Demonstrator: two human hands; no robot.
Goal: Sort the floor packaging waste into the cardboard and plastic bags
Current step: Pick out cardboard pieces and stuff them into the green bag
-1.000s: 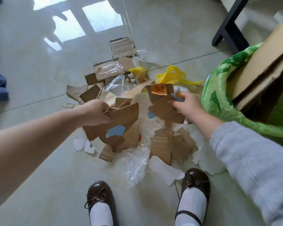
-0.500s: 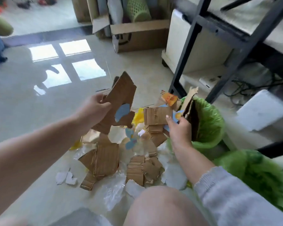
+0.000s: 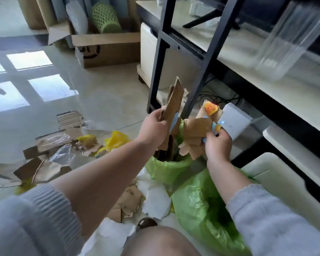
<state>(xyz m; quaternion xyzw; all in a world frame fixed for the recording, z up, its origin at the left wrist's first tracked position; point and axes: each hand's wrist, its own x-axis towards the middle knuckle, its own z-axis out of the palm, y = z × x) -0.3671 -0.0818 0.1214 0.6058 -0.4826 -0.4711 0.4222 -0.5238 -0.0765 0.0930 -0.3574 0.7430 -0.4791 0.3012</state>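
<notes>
Head view is showing the left hand (image 3: 154,126) gripping a tall cardboard piece (image 3: 174,102) and the right hand (image 3: 218,143) clutching cardboard scraps (image 3: 197,128) over the green bag (image 3: 166,169). Loose scraps are likely slipping past its narrow, already stuffed mouth.

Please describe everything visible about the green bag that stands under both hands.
The green bag is thin, translucent, crinkled plastic, standing open-mouthed on the floor beside a black frame leg. Brown cardboard pieces stick up inside it. The left hand and right hand each grip torn cardboard above its mouth. A second green bag lies nearer, touching it.

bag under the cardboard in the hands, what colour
Light green bag, seen in the head view.
</notes>
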